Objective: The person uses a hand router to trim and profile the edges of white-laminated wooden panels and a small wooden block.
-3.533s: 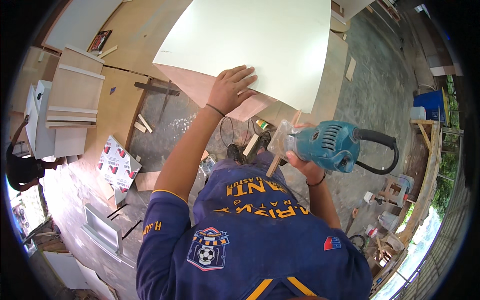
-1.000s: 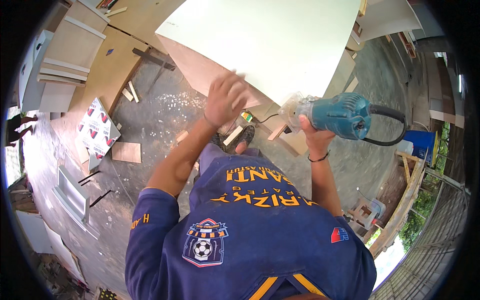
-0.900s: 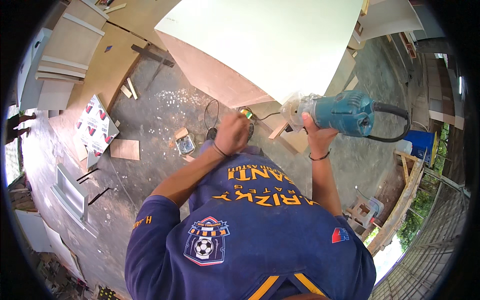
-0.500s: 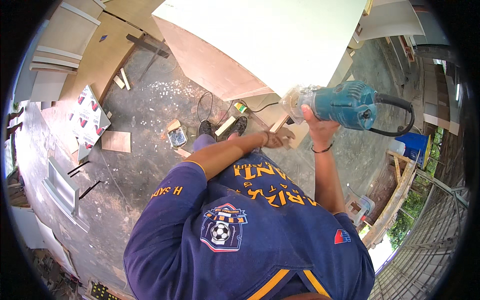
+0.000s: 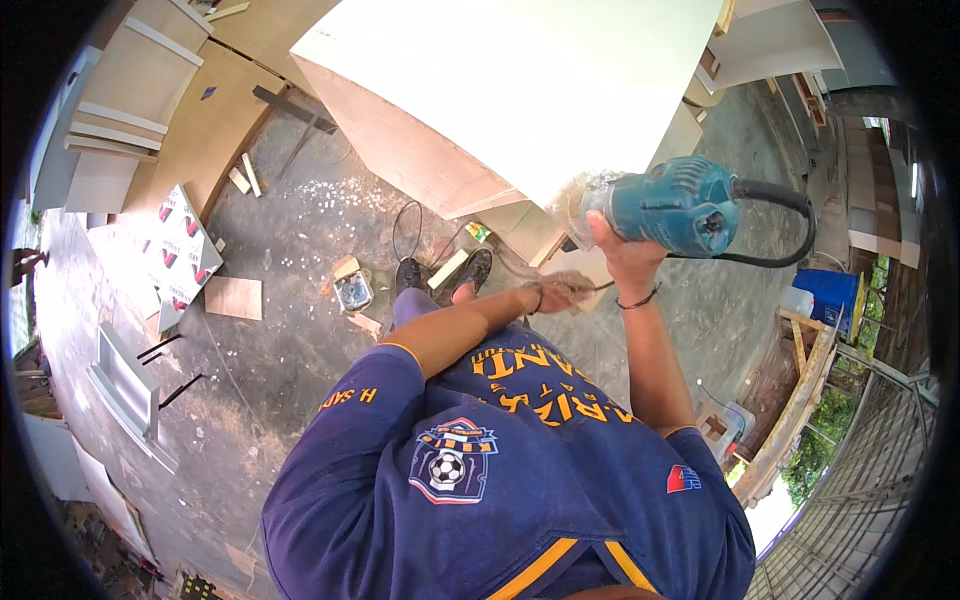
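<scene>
the right hand [image 5: 622, 250] wraps its grip around the body of a blue power trimmer [image 5: 672, 205], fingers closed fully on the housing, and holds the tool at the near right corner of a large white panel [image 5: 520, 80]. a black cord [image 5: 790, 215] loops out from the right end of the trimmer. the left hand [image 5: 562, 292] sits just below the tool, near the panel corner; its grip appears curled, but the view is too blurred to tell whether it pinches anything. the panel tops a plywood cabinet [image 5: 400, 150] whose brown side face shows on the left. on the concrete floor [image 5: 280, 330] below lie the person's black shoes [image 5: 440, 275], small wood offcuts [image 5: 232, 297] to the left, and a thin black wire loop [image 5: 405, 225]. further left, a red and white patterned sheet [image 5: 180, 245] lies beside stacked pale boards [image 5: 110, 130]. a blue bin [image 5: 830, 300] stands at the far right.
</scene>
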Demonstrator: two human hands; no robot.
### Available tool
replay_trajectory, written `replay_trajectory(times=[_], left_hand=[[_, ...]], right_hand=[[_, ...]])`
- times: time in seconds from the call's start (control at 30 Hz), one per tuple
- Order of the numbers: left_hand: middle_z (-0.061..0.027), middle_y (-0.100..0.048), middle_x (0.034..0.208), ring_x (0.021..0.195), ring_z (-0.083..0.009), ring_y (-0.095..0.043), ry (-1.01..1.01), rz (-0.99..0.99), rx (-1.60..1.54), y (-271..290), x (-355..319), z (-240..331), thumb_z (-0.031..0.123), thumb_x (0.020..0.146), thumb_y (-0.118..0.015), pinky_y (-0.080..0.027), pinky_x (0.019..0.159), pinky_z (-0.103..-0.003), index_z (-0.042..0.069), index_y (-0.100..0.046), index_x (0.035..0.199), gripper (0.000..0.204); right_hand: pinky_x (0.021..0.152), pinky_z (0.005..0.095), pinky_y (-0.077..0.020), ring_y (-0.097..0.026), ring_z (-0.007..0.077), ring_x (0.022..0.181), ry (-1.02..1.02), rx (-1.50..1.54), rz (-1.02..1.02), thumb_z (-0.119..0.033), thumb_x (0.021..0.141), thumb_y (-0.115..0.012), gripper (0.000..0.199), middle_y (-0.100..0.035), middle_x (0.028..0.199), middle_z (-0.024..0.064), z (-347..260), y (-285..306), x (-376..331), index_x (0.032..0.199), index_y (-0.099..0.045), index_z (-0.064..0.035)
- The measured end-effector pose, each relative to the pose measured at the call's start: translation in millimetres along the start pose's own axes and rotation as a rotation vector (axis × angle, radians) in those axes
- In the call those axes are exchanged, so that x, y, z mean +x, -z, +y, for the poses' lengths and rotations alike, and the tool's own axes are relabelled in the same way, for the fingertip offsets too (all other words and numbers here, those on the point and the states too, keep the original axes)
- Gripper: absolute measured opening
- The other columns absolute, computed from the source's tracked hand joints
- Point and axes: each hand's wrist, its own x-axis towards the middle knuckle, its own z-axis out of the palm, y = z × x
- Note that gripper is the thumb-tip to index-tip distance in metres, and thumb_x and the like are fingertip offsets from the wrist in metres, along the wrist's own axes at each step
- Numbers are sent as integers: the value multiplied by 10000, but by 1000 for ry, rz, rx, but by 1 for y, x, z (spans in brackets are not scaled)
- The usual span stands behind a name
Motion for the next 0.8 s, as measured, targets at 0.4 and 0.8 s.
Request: replay_trajectory(times=[0.4, 0.8], left_hand=[[-66, -634, 807, 708, -163, -645, 296, -355, -525, -20, 11, 106, 338, 1031, -454, -519, 700, -299, -5, -597, 975, 375], [-34, -575, 788, 658, -137, -591, 513, 75, -663, -25, 65, 147, 224, 1008, -487, -526, 638, -277, -20, -564, 1153, 294]], right_hand=[[846, 349, -526, -647, 221, 933, -22, 80, 17, -300, 665, -885, 572, -656, 1035, 78, 19, -4, 34, 1097, -613, -42], [803, 333, -561, -703, 199, 865, -148, 132, -1, -265, 643, -859, 543, -715, 998, 78, 72, 4, 98, 1083, -620, -53]])
